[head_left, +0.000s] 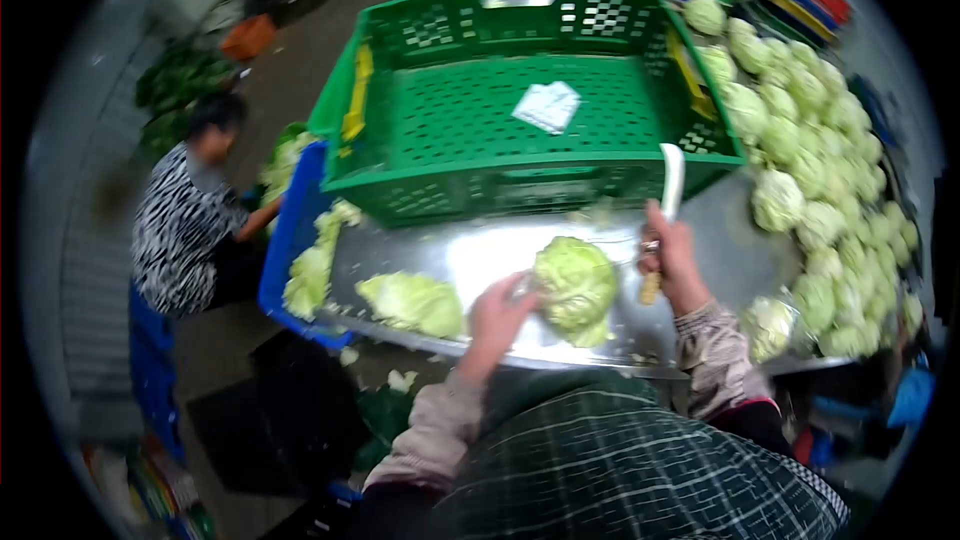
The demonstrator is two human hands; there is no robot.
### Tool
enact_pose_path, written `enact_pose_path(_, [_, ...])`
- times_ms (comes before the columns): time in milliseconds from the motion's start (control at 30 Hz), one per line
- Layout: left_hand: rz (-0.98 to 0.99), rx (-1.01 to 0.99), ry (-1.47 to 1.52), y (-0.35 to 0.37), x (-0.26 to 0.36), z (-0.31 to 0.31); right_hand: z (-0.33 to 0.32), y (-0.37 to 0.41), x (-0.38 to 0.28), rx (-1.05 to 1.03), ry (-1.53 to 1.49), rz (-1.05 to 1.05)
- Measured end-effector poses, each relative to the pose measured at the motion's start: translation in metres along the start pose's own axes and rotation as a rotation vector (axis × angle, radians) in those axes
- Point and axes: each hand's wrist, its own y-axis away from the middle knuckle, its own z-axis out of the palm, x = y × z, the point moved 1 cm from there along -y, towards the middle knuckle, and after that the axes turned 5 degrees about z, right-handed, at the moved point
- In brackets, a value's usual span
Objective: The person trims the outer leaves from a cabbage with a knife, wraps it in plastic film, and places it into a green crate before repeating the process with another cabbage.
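Note:
A pale green cabbage (575, 285) sits on the metal table in front of me. My left hand (500, 320) is at its left side, fingers curled against its edge; blur hides the exact grip. To the right of the cabbage, my right hand (672, 255) is closed around the handle of a knife (672, 180). The knife's broad, pale blade points away from me, and its light brown handle end shows below my fist. A loose cabbage leaf (412, 304) lies on the table left of my left hand.
Beyond the cabbage stands a green crate (535, 165) with a white paper (547, 106) inside. Many cabbages (800, 150) are heaped at right, one wrapped in clear plastic (769, 327). A blue bin (283, 285) with leaves adjoins the metal table (480, 240). Another person (185, 220) sits at left.

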Motion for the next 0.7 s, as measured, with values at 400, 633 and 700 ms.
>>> enact_pose_path(400, [-0.297, 0.342, 1.241, -0.004, -0.001, -0.051, -0.031, 0.032, 0.012, 0.077, 0.082, 0.014])
enact_pose_path(633, [-0.280, 0.343, 1.269, -0.025, 0.004, -0.075, -0.039, 0.020, 0.022, 0.095, 0.470, -0.178])
enact_pose_path(700, [-0.268, 0.216, 1.388, -0.023, 0.016, -0.079, -0.043, 0.013, 0.033, 0.143, 0.476, -0.162])
